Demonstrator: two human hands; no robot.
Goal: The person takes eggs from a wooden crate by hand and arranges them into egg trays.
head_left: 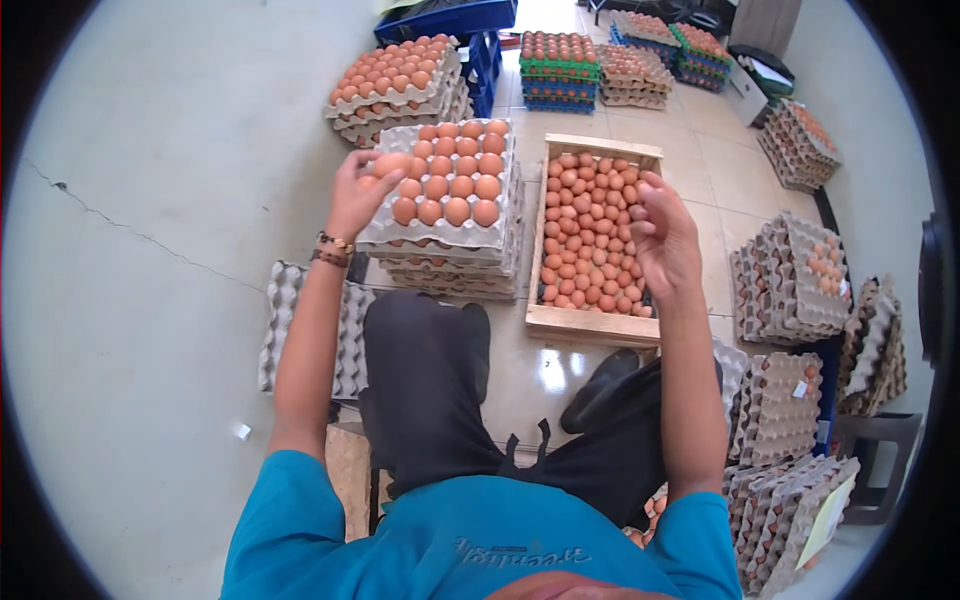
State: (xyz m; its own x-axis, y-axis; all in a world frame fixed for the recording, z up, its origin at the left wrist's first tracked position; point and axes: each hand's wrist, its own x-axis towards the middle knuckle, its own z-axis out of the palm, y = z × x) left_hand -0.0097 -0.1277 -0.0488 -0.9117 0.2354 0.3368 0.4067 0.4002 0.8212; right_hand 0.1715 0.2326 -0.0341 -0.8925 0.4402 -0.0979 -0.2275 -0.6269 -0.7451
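My left hand [358, 196] is closed around a brown egg [393, 164] at the left side of the top egg tray [470, 236]. A second egg partly shows by its fingers. Rows of brown eggs fill the middle and right of that grey pulp tray, while cups along its left edge hold none. The tray tops a stack of similar trays. Over the right rim of a wooden crate [594, 322], my right hand [668, 235] has its fingers curled inward; what they hold, if anything, is hidden. Many loose brown eggs [592, 230] lie in the crate.
Another loaded egg-tray stack [395, 85] stands behind, beside blue crates [483, 70]. Green and blue trays of eggs [558, 72] sit farther back. More tray stacks [790, 280] line the right side. Grey trays [285, 330] stand by my left leg, near the wall.
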